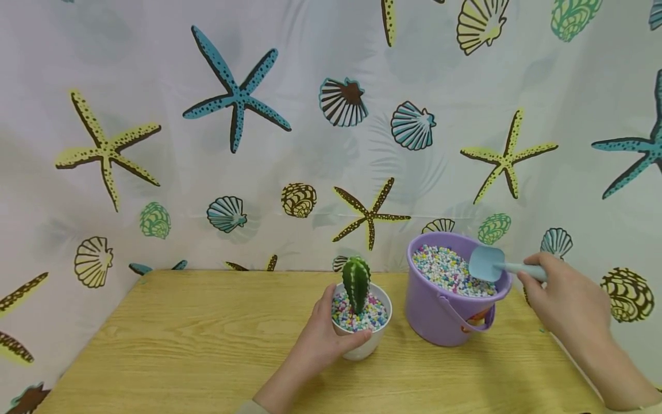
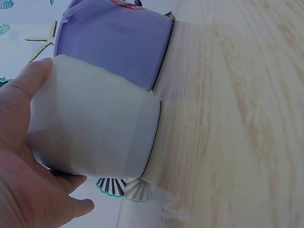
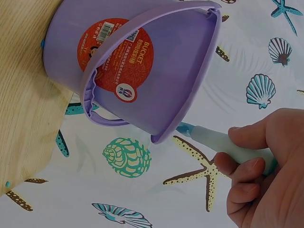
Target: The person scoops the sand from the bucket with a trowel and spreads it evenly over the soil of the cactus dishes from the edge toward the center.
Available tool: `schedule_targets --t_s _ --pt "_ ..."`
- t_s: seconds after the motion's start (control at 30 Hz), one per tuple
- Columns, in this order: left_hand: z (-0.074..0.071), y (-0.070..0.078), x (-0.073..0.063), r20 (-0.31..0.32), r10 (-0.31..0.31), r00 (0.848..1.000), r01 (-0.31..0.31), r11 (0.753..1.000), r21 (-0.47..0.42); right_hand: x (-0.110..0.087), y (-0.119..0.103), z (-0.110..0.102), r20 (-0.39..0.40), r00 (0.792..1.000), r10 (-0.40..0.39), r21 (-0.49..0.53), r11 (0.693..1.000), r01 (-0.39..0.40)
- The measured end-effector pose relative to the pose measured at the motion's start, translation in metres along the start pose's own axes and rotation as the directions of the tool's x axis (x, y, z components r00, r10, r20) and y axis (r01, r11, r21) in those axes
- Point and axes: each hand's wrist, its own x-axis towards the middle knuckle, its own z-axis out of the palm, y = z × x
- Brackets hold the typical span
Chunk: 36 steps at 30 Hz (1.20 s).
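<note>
My left hand holds a white pot at its near left side, thumb in front and fingers behind. In the pot stands a small green cactus, ringed by multicoloured beads. The left wrist view shows the pot's plain wall beside the palm, its base on the table. My right hand grips the handle of a light blue toy shovel. Its blade is at the right inside of a purple bucket, over the beads; whether it touches them I cannot tell.
The bucket stands just right of the pot on a wooden table. Its handle hangs down across a red label. Behind the table hangs a white curtain printed with shells and starfish. A tiny teal bead lies near the table's edge.
</note>
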Motion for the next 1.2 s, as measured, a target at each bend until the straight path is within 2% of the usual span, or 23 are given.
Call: schedule_targets --t_s 0.4,0.67,0.93,1.2 --pt "0.0007 -0.0013 -0.0003 0.004 -0.016 1.000 0.016 1.000 -0.007 0.0022 -0.0014 -0.0032 0.032 0.999 -0.008 -0.029 1.000 0.009" --pt "0.0022 -0.0030 0.0019 0.006 -0.027 1.000 0.027 1.000 -0.004 0.0043 0.0005 -0.0031 0.093 0.996 0.007 -0.042 0.999 -0.003" --pt "0.0011 -0.0014 0.0022 0.005 -0.016 1.000 0.016 1.000 -0.010 0.0065 0.0028 0.0008 0.095 0.995 -0.005 -0.053 0.999 0.010" --pt "0.0017 -0.0018 0.0028 0.001 -0.008 1.000 0.008 1.000 -0.005 0.0063 0.0066 -0.0001 0.150 0.988 0.027 -0.019 1.000 -0.024"
